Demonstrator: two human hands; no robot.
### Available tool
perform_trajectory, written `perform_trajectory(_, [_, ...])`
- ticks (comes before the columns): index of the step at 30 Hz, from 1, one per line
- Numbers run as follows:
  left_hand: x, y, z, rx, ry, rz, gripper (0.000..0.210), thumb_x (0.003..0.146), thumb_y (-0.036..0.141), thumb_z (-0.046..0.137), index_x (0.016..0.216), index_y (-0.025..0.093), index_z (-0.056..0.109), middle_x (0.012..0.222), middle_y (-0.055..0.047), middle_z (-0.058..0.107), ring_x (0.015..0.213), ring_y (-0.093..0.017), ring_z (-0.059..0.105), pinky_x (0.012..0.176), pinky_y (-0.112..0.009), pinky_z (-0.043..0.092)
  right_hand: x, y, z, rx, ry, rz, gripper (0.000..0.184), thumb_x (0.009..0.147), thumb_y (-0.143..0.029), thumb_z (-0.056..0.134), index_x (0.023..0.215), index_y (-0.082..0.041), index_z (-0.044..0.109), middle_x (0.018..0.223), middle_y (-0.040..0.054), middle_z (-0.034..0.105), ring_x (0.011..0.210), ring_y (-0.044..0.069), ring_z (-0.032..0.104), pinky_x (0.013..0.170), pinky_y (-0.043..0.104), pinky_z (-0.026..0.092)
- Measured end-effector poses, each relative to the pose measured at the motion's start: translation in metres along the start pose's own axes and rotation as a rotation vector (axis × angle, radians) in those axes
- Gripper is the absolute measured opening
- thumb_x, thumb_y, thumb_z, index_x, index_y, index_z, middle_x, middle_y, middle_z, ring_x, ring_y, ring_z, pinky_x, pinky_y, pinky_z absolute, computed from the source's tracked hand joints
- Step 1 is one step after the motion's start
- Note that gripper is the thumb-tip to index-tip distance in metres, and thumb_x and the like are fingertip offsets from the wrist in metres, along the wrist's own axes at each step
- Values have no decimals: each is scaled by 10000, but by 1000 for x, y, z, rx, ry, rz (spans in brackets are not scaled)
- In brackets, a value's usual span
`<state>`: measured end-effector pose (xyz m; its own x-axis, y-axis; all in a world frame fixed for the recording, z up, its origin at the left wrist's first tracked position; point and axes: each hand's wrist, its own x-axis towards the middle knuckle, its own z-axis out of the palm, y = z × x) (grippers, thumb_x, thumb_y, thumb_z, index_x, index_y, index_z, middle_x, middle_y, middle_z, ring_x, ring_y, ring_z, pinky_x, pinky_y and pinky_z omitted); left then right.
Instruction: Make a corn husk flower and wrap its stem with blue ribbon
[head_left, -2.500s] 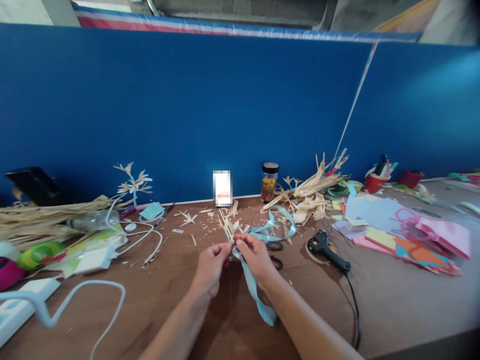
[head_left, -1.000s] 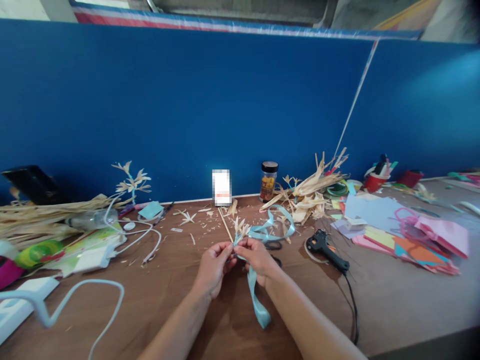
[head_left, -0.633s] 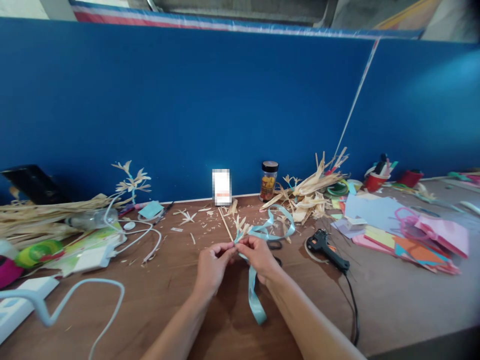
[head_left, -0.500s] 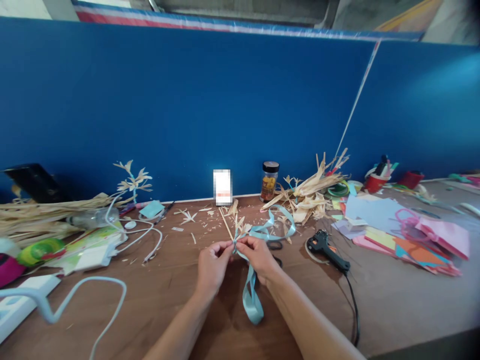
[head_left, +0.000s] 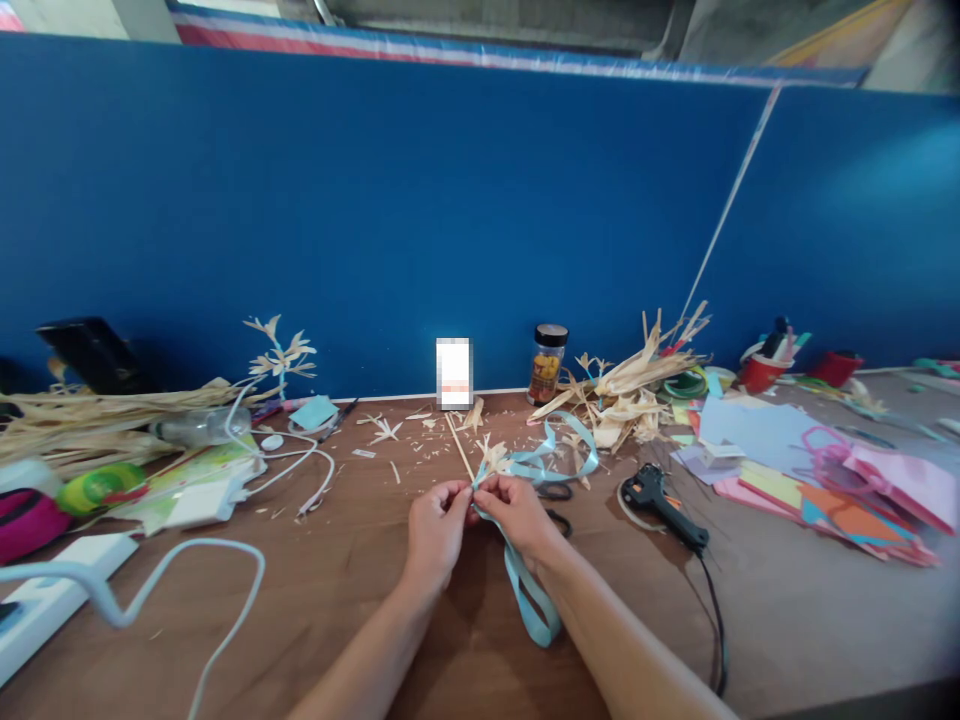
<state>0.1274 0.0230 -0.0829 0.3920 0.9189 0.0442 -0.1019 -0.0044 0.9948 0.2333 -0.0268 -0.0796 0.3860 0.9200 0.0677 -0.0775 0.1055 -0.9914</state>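
In the head view my left hand (head_left: 437,535) and my right hand (head_left: 519,515) meet at the fingertips, both pinched. My left fingers close on the lower end of a thin pale stick (head_left: 460,446). Between my right thumb and forefinger is a light blue ribbon (head_left: 536,612). One length of it hangs in a loop below my right hand, and another curls on the table beyond it. Just past my fingertips a small dried-husk flower (head_left: 493,458) sticks up beside the stick. The exact spot where ribbon and stem meet is partly covered by my fingers.
A black glue gun (head_left: 664,508) lies to the right, near coloured paper (head_left: 765,435). Dried husks (head_left: 637,375) and a black-lidded jar (head_left: 548,365) stand by the blue partition (head_left: 450,200). White cables (head_left: 255,560) and a power strip (head_left: 82,580) are at left.
The view has shifted slightly left. Both hands keep their pinch close together. The hanging ribbon loop has swung to the right, toward my right forearm.
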Motion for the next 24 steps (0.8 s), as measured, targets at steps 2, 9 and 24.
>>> perform_trajectory(2, [-2,2,2,-29,-3,-26,264,627,350,628,755,119,630,600,-16,597,520,-114,519,521,-219,436,-1,-2,0,47,8,48,204,604,-303,660,620,-130,553,577,1,577,551,110,520,587,246,402])
perform_trajectory(9, [-5,13,6,-181,-17,-231,261,562,333,677,697,120,610,558,18,542,510,-77,482,504,-196,429,-2,-6,-2,166,11,122,300,556,-291,701,796,-151,588,582,-9,602,529,117,541,532,236,404])
perform_trajectory(24, [0,24,0,-264,-86,-395,238,569,297,705,662,110,590,557,18,532,462,-37,455,477,-167,450,1,-1,-5,-191,89,-112,156,661,-287,607,734,-152,637,674,10,609,617,124,507,630,260,389])
